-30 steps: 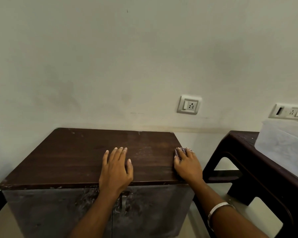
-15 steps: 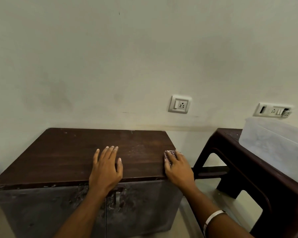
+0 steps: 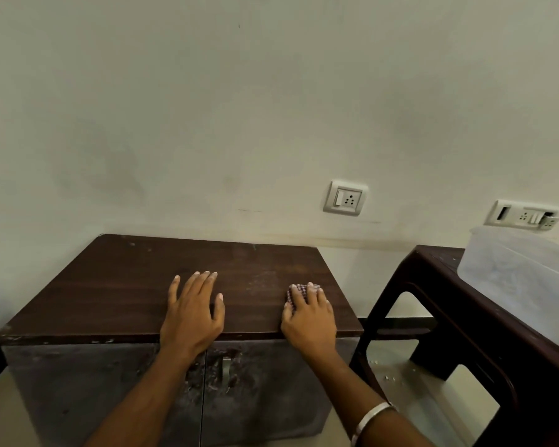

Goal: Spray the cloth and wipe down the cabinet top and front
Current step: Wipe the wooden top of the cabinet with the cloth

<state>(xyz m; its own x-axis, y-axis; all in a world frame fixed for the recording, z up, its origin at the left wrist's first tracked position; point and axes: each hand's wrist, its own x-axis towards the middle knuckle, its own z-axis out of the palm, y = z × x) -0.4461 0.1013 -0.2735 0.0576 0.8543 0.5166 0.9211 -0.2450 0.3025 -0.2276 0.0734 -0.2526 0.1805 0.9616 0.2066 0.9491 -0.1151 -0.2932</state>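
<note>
A low cabinet with a dark wooden top (image 3: 117,295) and a scuffed grey front (image 3: 88,391) stands against the wall. My left hand (image 3: 191,314) lies flat on the top near its front edge, fingers apart, holding nothing. My right hand (image 3: 309,314) presses a small checked cloth (image 3: 296,290) onto the top near the right front corner; only the cloth's far edge shows past my fingers. A metal handle (image 3: 226,369) sits on the front where the two doors meet. No spray bottle is in view.
A dark plastic table (image 3: 439,269) stands close to the right of the cabinet, with a translucent plastic box (image 3: 517,272) on it. Two wall sockets (image 3: 345,197) (image 3: 523,216) are on the cream wall behind. Small crumbs lie on the floor (image 3: 397,375) between the two pieces.
My right hand with the cloth has slid left, away from the top's right edge, and slightly toward the front. My left hand has kept its place on the top.
</note>
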